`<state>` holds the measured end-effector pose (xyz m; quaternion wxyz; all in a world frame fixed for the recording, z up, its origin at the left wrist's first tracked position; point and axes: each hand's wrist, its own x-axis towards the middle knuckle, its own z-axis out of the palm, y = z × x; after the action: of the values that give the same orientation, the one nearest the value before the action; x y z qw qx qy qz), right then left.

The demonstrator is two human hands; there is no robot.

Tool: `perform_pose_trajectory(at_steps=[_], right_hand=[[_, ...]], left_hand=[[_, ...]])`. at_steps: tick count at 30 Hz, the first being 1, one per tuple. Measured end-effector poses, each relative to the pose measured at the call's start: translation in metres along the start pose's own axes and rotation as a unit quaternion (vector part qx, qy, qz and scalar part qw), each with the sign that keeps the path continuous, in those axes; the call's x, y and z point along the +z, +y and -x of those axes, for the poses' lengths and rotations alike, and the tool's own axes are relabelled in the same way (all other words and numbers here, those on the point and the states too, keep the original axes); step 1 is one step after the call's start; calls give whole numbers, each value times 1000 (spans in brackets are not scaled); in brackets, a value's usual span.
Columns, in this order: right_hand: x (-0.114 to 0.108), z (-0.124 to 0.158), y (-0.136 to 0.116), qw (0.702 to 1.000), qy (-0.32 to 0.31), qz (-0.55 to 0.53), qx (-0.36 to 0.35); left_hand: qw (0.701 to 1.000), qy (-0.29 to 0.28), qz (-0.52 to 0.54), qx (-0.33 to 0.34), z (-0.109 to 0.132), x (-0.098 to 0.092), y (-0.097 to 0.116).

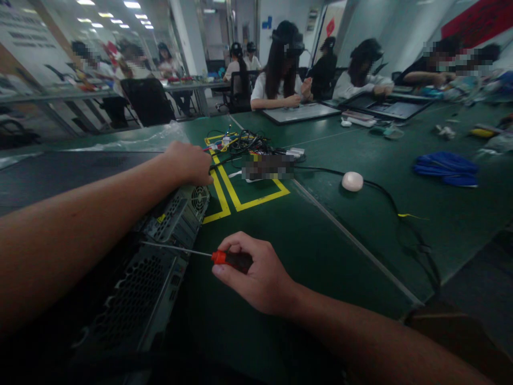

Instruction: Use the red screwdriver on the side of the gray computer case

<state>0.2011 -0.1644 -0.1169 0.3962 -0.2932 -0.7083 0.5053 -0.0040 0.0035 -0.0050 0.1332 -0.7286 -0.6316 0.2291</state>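
A screwdriver with a red and black handle and a long thin shaft is in my right hand, fingers closed around the handle. Its shaft reaches left, with the tip at the slotted metal rear panel of a computer case. That case lies along the left side, its perforated grilles and a round fan vent facing right. My left arm crosses over it, and my left hand is curled over the case's far end. The undersides of those fingers are partly hidden.
Bundled cables lie beyond the case on the green table, near yellow tape markings. A white rounded object sits by a black cable. Blue cloth lies at right. Several people work across the table.
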Motion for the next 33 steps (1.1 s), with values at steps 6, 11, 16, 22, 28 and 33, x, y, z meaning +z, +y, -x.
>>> perform_pose_trajectory(at_steps=[6,11,16,22,28,33], right_hand=[[-1,0,-3,1000,-6,-4,3],[-1,0,-3,1000,-9,5,12],[-1,0,-1,1000,-6,6,6],[-1,0,-2,1000,-7,10,15],[-1,0,-1,1000,-10,5,17],[0,1,-1,1000,0,4,12]], left_hand=[[1000,0,7,-7,-1,0,0],[998,4,61,-16,-6,5,-3],[999,-5,46,-10,-5,3,-3],[1000,4,14,5,1,-1,-1],[1000,-1,29,-2,-2,1,-2],[999,8,44,1,-5,4,-5]])
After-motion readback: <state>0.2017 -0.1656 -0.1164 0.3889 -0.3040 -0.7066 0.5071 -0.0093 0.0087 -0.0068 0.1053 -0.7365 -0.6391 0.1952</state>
